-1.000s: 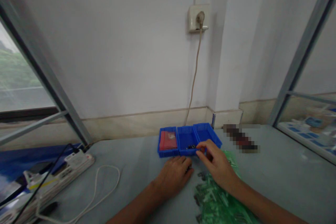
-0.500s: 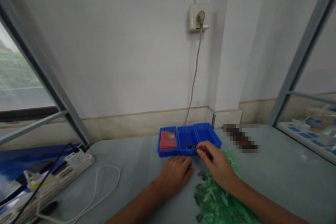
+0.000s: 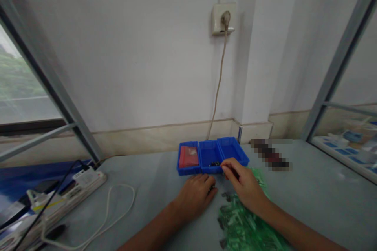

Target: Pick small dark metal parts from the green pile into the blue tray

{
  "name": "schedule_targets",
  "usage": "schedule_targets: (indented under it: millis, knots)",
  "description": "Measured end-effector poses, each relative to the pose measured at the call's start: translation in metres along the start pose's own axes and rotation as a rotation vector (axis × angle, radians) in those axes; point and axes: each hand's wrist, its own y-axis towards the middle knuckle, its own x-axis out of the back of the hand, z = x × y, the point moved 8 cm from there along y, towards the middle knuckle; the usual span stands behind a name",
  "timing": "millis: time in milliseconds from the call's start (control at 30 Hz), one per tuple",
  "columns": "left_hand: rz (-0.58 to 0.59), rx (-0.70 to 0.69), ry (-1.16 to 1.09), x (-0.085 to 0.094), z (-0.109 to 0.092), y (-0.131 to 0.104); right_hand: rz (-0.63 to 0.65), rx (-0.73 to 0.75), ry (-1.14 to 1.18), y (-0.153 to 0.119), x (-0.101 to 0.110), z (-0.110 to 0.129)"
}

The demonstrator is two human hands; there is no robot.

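My left hand (image 3: 196, 195) rests on the table with fingers curled, small dark metallic pieces (image 3: 211, 188) showing between thumb and forefinger. My right hand (image 3: 242, 182) is closed in a pinch by the front right corner of the middle blue bin (image 3: 209, 149); whatever its fingertips hold is too small to make out. Several small dark parts (image 3: 215, 163) lie in that bin. The left blue bin (image 3: 188, 171) holds red plastic packets (image 3: 189, 158). Below my right wrist lies a green transparent bag (image 3: 247, 219) of small parts, with a few dark pieces (image 3: 226, 196) at its edge.
Another blue bin (image 3: 232, 152) stands at the right of the row. On the left lie a white power strip (image 3: 88, 186) and a looped white cable (image 3: 134, 196). A pixelated object (image 3: 270, 155) lies at the right. Behind the table (image 3: 318, 192) rises a wall with a plugged-in socket (image 3: 223, 19).
My right hand has shifted very slightly by the middle bin, still pinched. The left hand stays in place, and the bins and green bag have not visibly moved.
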Motion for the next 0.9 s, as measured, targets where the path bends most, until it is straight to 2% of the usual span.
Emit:
schedule_targets:
  millis: [900]
  knots:
    - [0.001, -0.002, -0.015, 0.0029, -0.001, 0.0, 0.027, -0.026, -0.03, 0.0011, -0.0014, 0.0018]
